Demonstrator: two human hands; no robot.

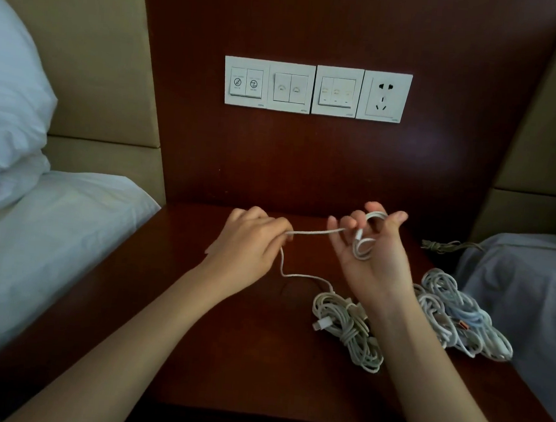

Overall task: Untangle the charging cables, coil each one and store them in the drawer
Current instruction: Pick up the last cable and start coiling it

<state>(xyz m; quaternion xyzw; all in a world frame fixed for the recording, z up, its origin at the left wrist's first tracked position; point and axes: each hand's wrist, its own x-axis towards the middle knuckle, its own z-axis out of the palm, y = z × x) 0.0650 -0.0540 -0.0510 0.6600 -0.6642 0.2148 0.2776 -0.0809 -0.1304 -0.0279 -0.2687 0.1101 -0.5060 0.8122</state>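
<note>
Left grip [251,242] pinches the white cable [315,232] taut. Right grip [369,254] has loops wound round its half-curled fingers. The slack under the left grip runs into the tangled pile [350,329] on the tabletop [226,340], so a hard yank probably tightens that knot or slips the loops off.

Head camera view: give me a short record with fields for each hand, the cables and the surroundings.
left hand: pinches the white cable; a straight stretch runs across to the other hand
right hand: palm up, loops of the same cable wound round its fingers
cable tail: drops from the left hand to the cable pile on the nightstand
second pile: more white cables, right of the right wrist
wall: switch panels and socket
</note>
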